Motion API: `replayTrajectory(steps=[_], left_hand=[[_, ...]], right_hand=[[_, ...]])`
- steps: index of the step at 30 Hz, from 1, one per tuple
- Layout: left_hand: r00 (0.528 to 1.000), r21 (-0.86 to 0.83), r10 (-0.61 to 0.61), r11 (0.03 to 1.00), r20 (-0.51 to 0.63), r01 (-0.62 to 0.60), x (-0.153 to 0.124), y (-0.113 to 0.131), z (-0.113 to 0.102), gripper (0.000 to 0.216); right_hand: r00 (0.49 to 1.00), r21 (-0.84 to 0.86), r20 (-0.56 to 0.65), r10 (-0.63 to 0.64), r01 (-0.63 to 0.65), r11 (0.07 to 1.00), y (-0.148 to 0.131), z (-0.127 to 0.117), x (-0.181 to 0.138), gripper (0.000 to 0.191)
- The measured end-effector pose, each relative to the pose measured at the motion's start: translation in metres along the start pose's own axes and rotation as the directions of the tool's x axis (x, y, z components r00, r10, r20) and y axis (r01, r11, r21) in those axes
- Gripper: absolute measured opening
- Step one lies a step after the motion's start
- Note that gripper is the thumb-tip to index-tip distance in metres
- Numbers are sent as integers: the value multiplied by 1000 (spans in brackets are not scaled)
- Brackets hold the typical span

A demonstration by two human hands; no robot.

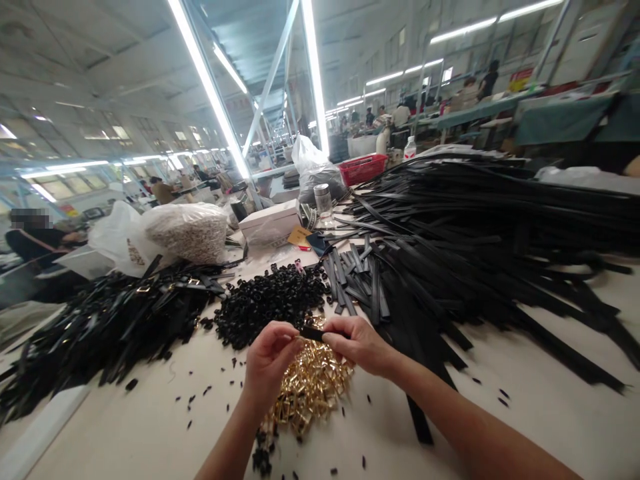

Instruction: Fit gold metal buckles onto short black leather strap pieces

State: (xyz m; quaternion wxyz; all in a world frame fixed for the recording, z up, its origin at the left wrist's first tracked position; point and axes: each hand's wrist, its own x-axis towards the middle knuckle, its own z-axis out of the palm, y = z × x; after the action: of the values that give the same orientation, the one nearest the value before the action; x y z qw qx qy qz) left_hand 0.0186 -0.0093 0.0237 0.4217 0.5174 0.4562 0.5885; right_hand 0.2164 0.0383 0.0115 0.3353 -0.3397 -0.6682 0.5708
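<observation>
Between my two hands, above the pile of gold metal buckles (pixel 313 383), is the end of a black strap (pixel 312 333). My right hand (pixel 357 343) pinches this strap between thumb and fingers. At its left tip, my left hand (pixel 273 353) is closed in a pinch; what lies between those fingertips is too small to make out. Behind the hands is a heap of small black loops (pixel 270 300). Short black strap pieces (pixel 350 273) lie just beyond my right hand.
Long black straps (pixel 475 233) cover the right side of the table (pixel 150 427). Buckled straps (pixel 120 320) are piled at left. Farther back are filled plastic bags (pixel 187 233), a white box (pixel 270 223), a glass jar (pixel 324 203) and a red basket (pixel 363 169). People work in the background.
</observation>
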Motion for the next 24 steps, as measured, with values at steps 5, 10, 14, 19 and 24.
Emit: replayTrajectory(steps=[5,10,14,19,24], left_hand=[[998,-33,-36,999,-51,34,3,-4,1,19],[999,-164,-33,986,43,40,-2,-6,7,12],[998,-179,1,984,55,9,-8,-7,9,12],[999,-246,6,969,38,4,-10,-6,11,17],[988,-330,-140,932,63,153,-6,-6,10,12]], right_hand=[[946,267,293,139,-220,938,-7,2,-5,22],[923,436,331,195,-334,836,-5,14,-5,23],[922,584,351,161,-350,732,-3,17,-4,30],[939,623,326,110,-301,722,-4,16,-5,34],[977,412,178,114,-179,894,-9,14,-6,31]])
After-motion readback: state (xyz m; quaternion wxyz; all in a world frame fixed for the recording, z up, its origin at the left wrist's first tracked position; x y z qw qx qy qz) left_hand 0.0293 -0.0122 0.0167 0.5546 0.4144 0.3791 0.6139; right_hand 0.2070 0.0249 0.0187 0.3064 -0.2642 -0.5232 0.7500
